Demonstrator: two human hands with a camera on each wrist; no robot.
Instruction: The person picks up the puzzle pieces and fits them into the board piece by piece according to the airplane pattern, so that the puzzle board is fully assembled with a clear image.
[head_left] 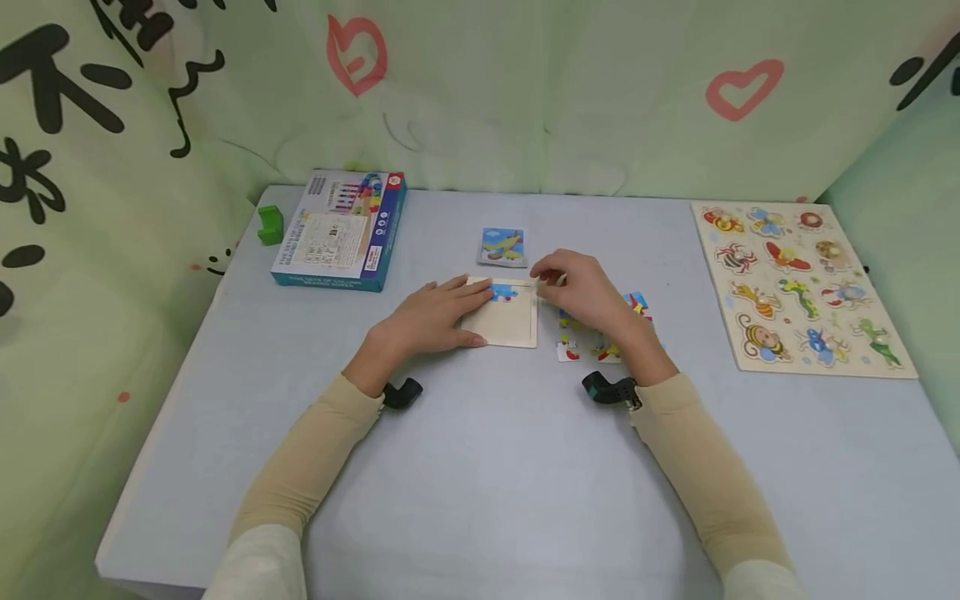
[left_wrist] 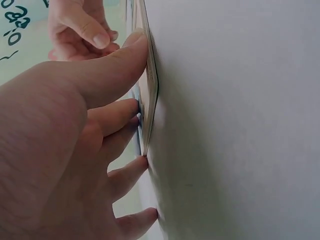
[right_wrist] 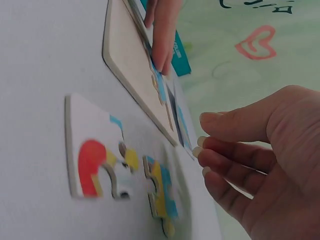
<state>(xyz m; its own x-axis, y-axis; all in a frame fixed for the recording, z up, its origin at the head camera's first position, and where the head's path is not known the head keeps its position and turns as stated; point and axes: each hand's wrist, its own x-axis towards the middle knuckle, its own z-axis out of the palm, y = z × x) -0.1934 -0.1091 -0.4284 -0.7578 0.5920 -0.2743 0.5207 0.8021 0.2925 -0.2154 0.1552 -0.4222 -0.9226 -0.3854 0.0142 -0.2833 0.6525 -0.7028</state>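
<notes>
My left hand (head_left: 431,318) rests with outstretched fingers on a wooden puzzle tray (head_left: 513,327), the thumb at its near edge. The fingertips touch a blue puzzle piece (head_left: 504,292) lying along the tray's upper edge. Just off the tray's far right corner hovers my right hand (head_left: 581,287), its fingers loosely bent; nothing shows between thumb and fingertips in the right wrist view. Below it are loose puzzle pieces (head_left: 567,348), among them a white one with a red patch (right_wrist: 91,162) and a yellow-and-blue one (right_wrist: 161,187). Part of this group is hidden by the hand.
Behind the tray lies a small stack with an airplane picture (head_left: 502,246). A boxed game (head_left: 330,233) and a green block (head_left: 271,225) sit at the back left. At the right is a large insect puzzle board (head_left: 806,287). A printed curtain (head_left: 540,100) hangs behind the table.
</notes>
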